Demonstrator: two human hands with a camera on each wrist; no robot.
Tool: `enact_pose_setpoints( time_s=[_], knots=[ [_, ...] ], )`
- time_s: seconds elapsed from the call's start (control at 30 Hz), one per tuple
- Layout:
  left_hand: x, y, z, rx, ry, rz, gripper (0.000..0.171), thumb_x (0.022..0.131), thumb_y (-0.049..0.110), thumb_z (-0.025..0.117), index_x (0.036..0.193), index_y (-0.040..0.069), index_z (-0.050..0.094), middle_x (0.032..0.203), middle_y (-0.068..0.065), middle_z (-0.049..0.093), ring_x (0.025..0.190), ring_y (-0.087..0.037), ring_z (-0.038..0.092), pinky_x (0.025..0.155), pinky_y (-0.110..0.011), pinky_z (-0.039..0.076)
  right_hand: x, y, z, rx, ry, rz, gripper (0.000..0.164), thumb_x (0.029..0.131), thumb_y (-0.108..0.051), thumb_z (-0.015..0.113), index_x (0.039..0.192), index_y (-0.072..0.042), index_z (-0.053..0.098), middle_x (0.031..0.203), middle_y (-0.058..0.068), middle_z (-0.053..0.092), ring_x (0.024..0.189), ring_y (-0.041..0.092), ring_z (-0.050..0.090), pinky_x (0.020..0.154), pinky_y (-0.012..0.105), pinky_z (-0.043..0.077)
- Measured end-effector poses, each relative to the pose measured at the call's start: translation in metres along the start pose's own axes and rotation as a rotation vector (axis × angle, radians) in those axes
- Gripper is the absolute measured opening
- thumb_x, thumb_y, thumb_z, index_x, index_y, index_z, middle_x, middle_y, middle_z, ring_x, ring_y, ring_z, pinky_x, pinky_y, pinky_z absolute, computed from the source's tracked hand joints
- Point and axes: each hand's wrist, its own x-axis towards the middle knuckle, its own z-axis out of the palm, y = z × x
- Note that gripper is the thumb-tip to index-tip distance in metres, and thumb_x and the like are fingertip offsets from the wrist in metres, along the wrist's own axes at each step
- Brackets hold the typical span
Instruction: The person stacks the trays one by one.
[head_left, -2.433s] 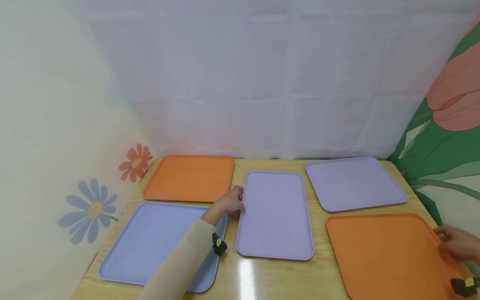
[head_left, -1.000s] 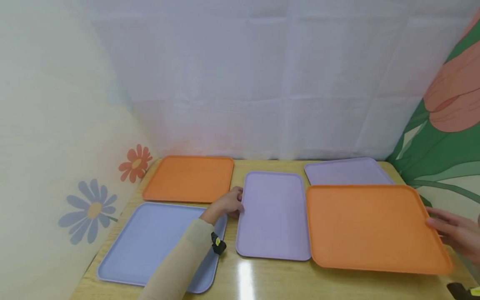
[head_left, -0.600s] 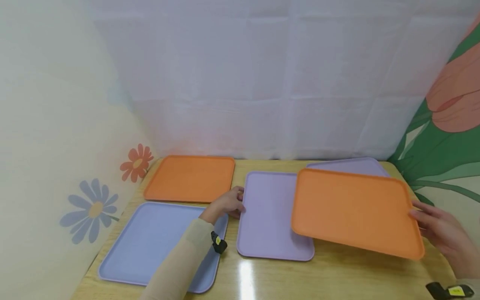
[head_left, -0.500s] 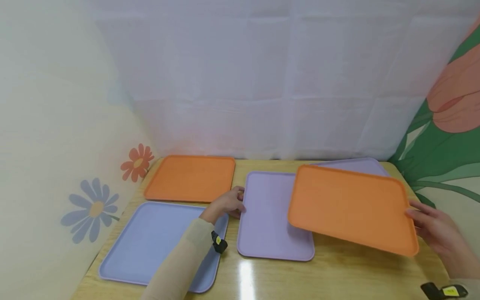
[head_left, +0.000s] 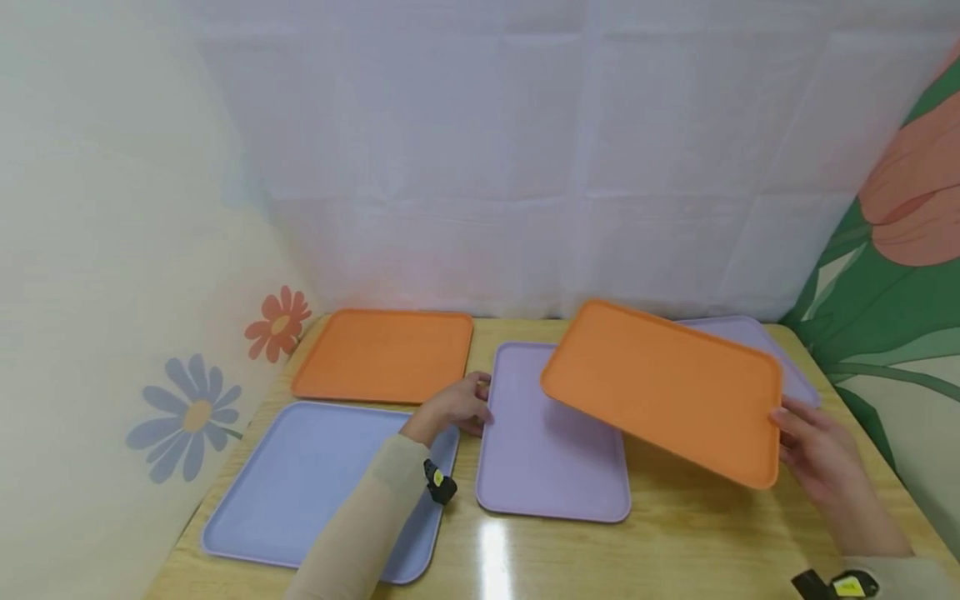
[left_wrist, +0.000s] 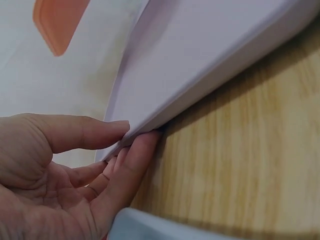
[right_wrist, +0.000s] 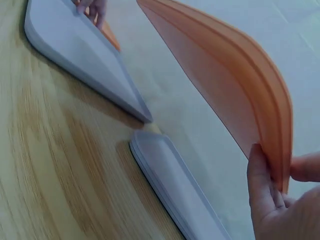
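Note:
My right hand [head_left: 821, 450] grips the right edge of an orange tray [head_left: 667, 387], thumb on one side and fingers on the other in the right wrist view. The tray is tilted in the air, its left end higher, above the right part of the middle lavender tray [head_left: 551, 467]. That tray lies on the table, and my left hand [head_left: 453, 408] pinches the rim of its left side. In the left wrist view the thumb presses the top of the lavender rim and fingers reach beneath it.
A second orange tray [head_left: 386, 354] lies at the back left, with a blue tray [head_left: 300, 483] in front of it, partly under my left forearm. Another lavender tray [head_left: 750, 333] is at the back right, partly hidden. The wooden table [head_left: 555, 567] ends at a white cloth [head_left: 480, 167].
My right hand has lifted the orange tray from the table's front right and carried it left and up, tilting it. The left hand has stayed on the lavender tray.

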Motion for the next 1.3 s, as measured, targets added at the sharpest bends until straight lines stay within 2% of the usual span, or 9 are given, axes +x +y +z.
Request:
enact_pose_setpoints(
  time_s=[0.23, 0.37, 0.43, 0.57, 0.63, 0.73, 0.83, 1.07, 1.3],
  knots=[
    [-0.005, 0.005, 0.001, 0.052, 0.07, 0.032, 0.069, 0.09, -0.005, 0.064, 0.151, -0.001, 0.034, 0.119, -0.018, 0.048, 0.082, -0.023, 0.059, 0.071, -0.038, 0.061, 0.001, 0.011, 0.027, 0.037, 0.06, 0.061, 0.031, 0.101, -0.002, 0.055, 0.093, -0.023, 0.076, 0.092, -0.006, 0.073, 0.08, 0.01, 0.068, 0.069, 0.023, 0.059],
    [-0.016, 0.009, 0.006, 0.131, 0.168, 0.141, 0.054, 0.091, 0.003, 0.063, 0.142, -0.006, 0.047, 0.12, -0.02, 0.054, 0.083, -0.022, 0.058, 0.071, -0.034, 0.058, 0.001, 0.019, 0.046, 0.061, 0.084, 0.07, 0.03, 0.101, -0.003, 0.056, 0.092, -0.024, 0.074, 0.092, -0.005, 0.071, 0.08, 0.009, 0.067, 0.069, 0.023, 0.058],
    [-0.022, 0.011, 0.012, 0.117, 0.205, 0.208, 0.049, 0.09, 0.005, 0.063, 0.137, -0.008, 0.051, 0.122, -0.023, 0.057, 0.087, -0.024, 0.061, 0.072, -0.034, 0.058, 0.002, 0.023, 0.056, 0.082, 0.1, 0.068, 0.027, 0.101, -0.002, 0.056, 0.094, -0.023, 0.073, 0.09, -0.004, 0.071, 0.079, 0.01, 0.067, 0.068, 0.024, 0.059],
    [-0.032, 0.012, 0.028, -0.055, 0.243, 0.306, 0.049, 0.091, 0.004, 0.062, 0.137, -0.01, 0.049, 0.127, -0.029, 0.055, 0.102, -0.03, 0.062, 0.082, -0.039, 0.06, 0.003, 0.031, 0.075, 0.089, 0.139, 0.071, 0.018, 0.101, -0.002, 0.055, 0.11, -0.015, 0.06, 0.087, -0.004, 0.069, 0.077, 0.009, 0.067, 0.066, 0.024, 0.058],
    [-0.035, 0.013, 0.036, -0.185, 0.255, 0.337, 0.052, 0.092, 0.004, 0.061, 0.138, -0.012, 0.046, 0.127, -0.03, 0.053, 0.108, -0.032, 0.059, 0.088, -0.043, 0.059, 0.004, 0.034, 0.084, 0.083, 0.165, 0.084, 0.023, 0.101, -0.002, 0.054, 0.121, -0.012, 0.051, 0.087, -0.005, 0.069, 0.077, 0.008, 0.067, 0.067, 0.023, 0.058],
    [-0.038, 0.016, 0.047, -0.374, 0.261, 0.366, 0.055, 0.092, 0.004, 0.06, 0.14, -0.013, 0.04, 0.127, -0.029, 0.049, 0.108, -0.029, 0.058, 0.093, -0.047, 0.057, 0.005, 0.04, 0.099, 0.063, 0.203, 0.099, 0.03, 0.101, -0.002, 0.053, 0.129, -0.009, 0.043, 0.086, -0.007, 0.068, 0.076, 0.007, 0.067, 0.068, 0.022, 0.058],
    [-0.039, 0.018, 0.057, -0.505, 0.279, 0.4, 0.057, 0.092, 0.003, 0.06, 0.141, -0.014, 0.036, 0.124, -0.026, 0.048, 0.102, -0.023, 0.06, 0.094, -0.047, 0.057, 0.007, 0.046, 0.113, 0.055, 0.234, 0.107, 0.031, 0.102, -0.001, 0.051, 0.131, -0.007, 0.042, 0.085, -0.007, 0.067, 0.074, 0.006, 0.066, 0.067, 0.022, 0.057],
    [-0.042, 0.021, 0.074, -0.647, 0.322, 0.478, 0.059, 0.092, -0.001, 0.061, 0.142, -0.009, 0.031, 0.12, -0.019, 0.051, 0.095, -0.014, 0.063, 0.095, -0.046, 0.056, 0.01, 0.06, 0.138, 0.042, 0.261, 0.077, 0.033, 0.101, 0.002, 0.049, 0.132, -0.004, 0.041, 0.081, -0.008, 0.064, 0.072, 0.006, 0.064, 0.066, 0.021, 0.056],
    [-0.041, 0.026, 0.084, -0.746, 0.355, 0.463, 0.067, 0.088, -0.004, 0.063, 0.145, -0.002, 0.027, 0.119, -0.014, 0.049, 0.093, -0.013, 0.061, 0.081, -0.036, 0.061, 0.009, 0.074, 0.153, 0.042, 0.281, 0.034, 0.039, 0.1, 0.002, 0.05, 0.136, 0.001, 0.036, 0.081, -0.009, 0.063, 0.075, 0.007, 0.064, 0.069, 0.022, 0.057]
  ],
)
